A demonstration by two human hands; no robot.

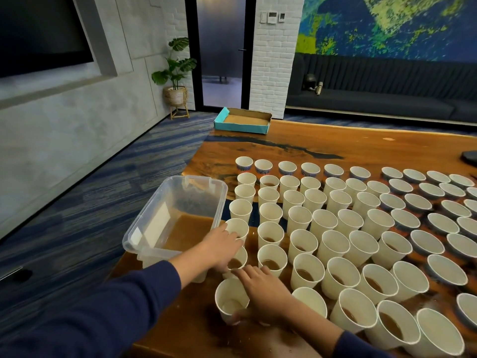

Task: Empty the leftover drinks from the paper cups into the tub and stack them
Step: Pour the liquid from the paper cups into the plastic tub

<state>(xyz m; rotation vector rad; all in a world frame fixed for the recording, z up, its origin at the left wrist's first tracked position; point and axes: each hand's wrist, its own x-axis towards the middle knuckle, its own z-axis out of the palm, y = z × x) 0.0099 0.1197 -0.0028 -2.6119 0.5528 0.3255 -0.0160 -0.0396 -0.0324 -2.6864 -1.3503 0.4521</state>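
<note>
Paper cups [333, 220] fill the wooden table [335, 143] in rows from about 12 to 4 o'clock of the hands, many holding brown drink, with the clear tub [144, 228] at 10 o'clock already pooled with it. My left hand [222, 248] curls round a cup with drink [236, 262] beside the tub, while the right hand [263, 293] grips the near empty cup [231, 301] at its side, thumb low on the wall. Thin, light and easily crushed, likely slick where wet, each cup is best taken mid-wall with a gentle wrap and kept level until over the tub.
</note>
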